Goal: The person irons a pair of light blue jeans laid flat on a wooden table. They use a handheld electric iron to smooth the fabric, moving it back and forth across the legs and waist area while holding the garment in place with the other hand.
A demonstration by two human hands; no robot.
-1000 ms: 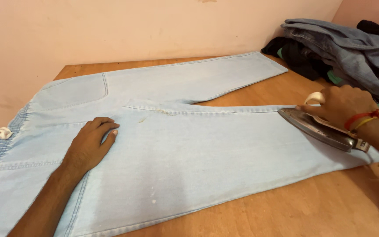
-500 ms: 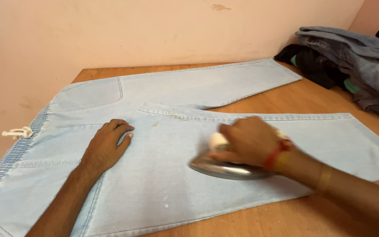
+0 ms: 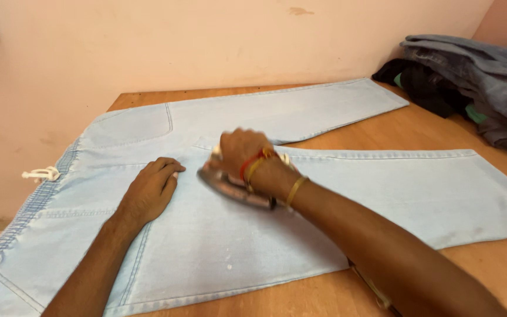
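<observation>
Open tabletop along the near right edge of the table [image 3: 488,264]. Blocked at far right by heaped clothes [image 3: 470,76]. Walled off behind by the pink wall [image 3: 206,47].

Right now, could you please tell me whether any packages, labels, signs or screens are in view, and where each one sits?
None can be seen: only the light blue jeans on the wooden table, the iron under the right hand, the left hand flat on the denim, and a clothes pile at the far right.

A home ironing corner: a bare plywood table [image 3: 441,132] against a pink plastered wall [image 3: 206,47], clothes heaped [image 3: 470,76] at its far right corner.
</observation>
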